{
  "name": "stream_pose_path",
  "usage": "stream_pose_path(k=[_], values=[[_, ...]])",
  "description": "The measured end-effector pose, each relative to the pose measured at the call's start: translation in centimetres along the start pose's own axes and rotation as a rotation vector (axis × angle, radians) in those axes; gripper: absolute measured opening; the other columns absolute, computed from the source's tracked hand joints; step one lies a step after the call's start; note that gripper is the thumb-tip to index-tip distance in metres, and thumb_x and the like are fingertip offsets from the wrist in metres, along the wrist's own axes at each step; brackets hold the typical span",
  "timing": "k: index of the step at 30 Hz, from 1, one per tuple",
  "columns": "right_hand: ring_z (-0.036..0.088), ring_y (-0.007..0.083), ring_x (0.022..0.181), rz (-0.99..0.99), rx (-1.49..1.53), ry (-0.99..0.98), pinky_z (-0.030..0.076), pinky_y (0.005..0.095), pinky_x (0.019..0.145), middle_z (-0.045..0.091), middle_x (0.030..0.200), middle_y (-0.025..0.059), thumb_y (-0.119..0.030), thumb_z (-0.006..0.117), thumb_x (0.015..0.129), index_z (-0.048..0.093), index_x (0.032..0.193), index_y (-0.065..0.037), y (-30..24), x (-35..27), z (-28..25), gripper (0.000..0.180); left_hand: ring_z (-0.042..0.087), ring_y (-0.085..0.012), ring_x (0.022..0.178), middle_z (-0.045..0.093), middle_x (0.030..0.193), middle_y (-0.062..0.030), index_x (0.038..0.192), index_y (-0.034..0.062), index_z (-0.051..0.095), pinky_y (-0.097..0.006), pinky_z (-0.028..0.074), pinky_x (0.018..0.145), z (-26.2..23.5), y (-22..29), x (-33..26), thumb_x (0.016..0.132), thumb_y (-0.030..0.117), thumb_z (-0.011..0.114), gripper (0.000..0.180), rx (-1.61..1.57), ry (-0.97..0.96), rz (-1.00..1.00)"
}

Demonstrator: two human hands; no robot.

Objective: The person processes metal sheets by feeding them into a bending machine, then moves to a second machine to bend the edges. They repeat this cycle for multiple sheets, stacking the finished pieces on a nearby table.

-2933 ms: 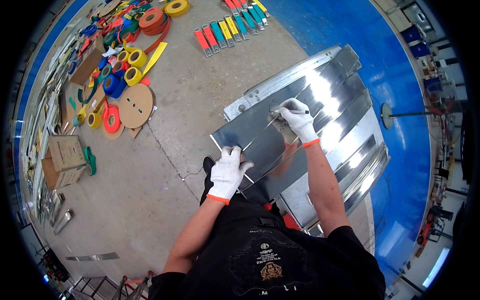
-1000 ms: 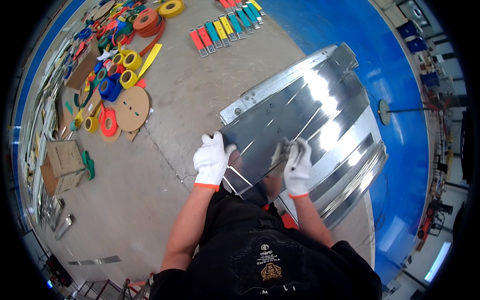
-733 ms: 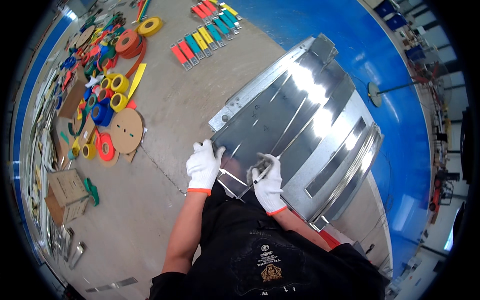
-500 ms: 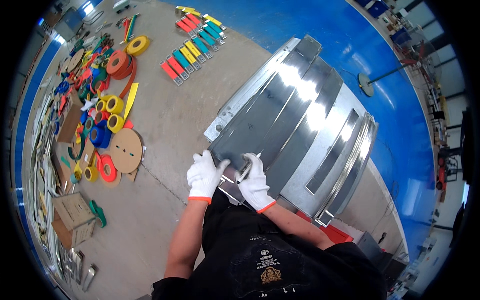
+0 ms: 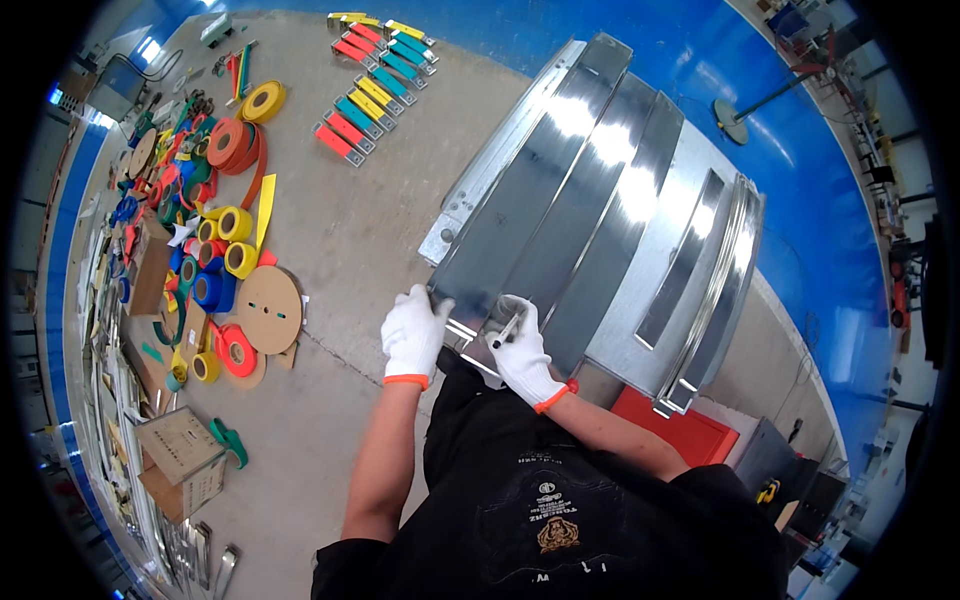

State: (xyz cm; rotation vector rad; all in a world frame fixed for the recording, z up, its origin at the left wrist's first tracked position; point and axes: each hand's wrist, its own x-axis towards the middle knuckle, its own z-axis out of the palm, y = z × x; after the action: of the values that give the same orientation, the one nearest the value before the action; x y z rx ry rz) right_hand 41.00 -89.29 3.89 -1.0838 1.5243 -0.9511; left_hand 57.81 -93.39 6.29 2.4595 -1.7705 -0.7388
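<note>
Both my hands wear white knit gloves with orange cuffs. They are at the near end of several long grey metal strips (image 5: pixel 530 185) lying side by side on a bench. My left hand (image 5: pixel 412 335) is at the near left corner of the leftmost strip, thumb over its edge and fingers curled beside it. A short way to the right, my right hand (image 5: pixel 522 360) is closed around a slim pen (image 5: pixel 507 331) with a dark end, held low over the metal. The fingers' undersides are hidden.
On the floor to the left lie rolls of coloured strapping (image 5: pixel 233 145), a cardboard disc (image 5: pixel 270 310) and an open cardboard box (image 5: pixel 182 452). Rows of red, green and yellow handled pieces (image 5: pixel 375 95) lie farther off. A red panel (image 5: pixel 675 430) is at the right.
The view has shifted, and the metal strips appear slightly higher and turned. My right hand has tilted with the pen, its dark end now showing. My left hand stays at the corner.
</note>
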Motion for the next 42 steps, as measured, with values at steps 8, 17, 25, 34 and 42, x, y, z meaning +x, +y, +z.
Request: stream_pose_path(k=[8,17,25,34,42], values=[[0.056,0.0428,0.122,-0.547,-0.606,-0.065,0.049,0.0492,0.102,0.056,0.133,0.0203,-0.018,0.084,0.07,0.056,0.127,-0.01,0.5,-1.7,-0.6,0.063,0.07,-0.0393,0.092,0.071,0.101,-0.0194,0.109,0.0042,0.066,-0.047,0.055,0.081,1.6,-1.7,-0.2,0.085,0.044,0.078,0.048,-0.358,0.097,-0.092],[0.058,0.0396,0.112,-0.543,-0.762,0.128,0.046,0.0529,0.093,0.06,0.118,0.0166,-0.008,0.074,0.066,0.058,0.122,-0.011,-0.2,0.1,2.9,0.058,0.07,-0.0365,0.097,0.072,0.105,-0.0195,0.116,0.0007,0.06,-0.044,0.053,0.084,1.7,-1.9,0.8,0.083,0.038,0.081,0.054,-0.614,-0.018,-0.214],[0.055,0.0427,0.119,-0.48,-0.726,0.188,0.043,0.0548,0.1,0.057,0.13,0.0191,-0.006,0.073,0.065,0.052,0.127,-0.013,0.9,-0.1,3.7,0.066,0.067,-0.0294,0.09,0.069,0.099,-0.0178,0.113,-0.0017,0.057,-0.042,0.053,0.082,4.7,-1.2,0.8,0.081,0.029,0.085,0.052,-0.869,0.081,-0.338],[0.058,0.0375,0.116,-0.482,-0.29,0.073,0.05,0.046,0.098,0.055,0.136,0.0186,-0.012,0.089,0.065,0.05,0.128,-0.011,1.4,-0.3,1.0,0.074,0.061,-0.0163,0.08,0.065,0.093,-0.0087,0.11,-0.0026,0.062,-0.031,0.051,0.071,5.5,-1.1,-0.3,0.084,0.018,0.082,0.039,-1.176,0.089,-0.308],[0.07,0.0198,0.093,-0.483,-0.32,0.054,0.056,0.0309,0.082,0.071,0.116,0.0134,-0.001,0.079,0.08,0.057,0.119,-0.005,0.6,-0.6,-4.7,0.045,0.057,-0.0089,0.075,0.063,0.088,-0.0026,0.105,-0.0012,0.061,-0.025,0.047,0.066,7.2,2.1,-5.0,0.086,0.012,0.079,0.029,-1.367,-0.033,-0.284]])
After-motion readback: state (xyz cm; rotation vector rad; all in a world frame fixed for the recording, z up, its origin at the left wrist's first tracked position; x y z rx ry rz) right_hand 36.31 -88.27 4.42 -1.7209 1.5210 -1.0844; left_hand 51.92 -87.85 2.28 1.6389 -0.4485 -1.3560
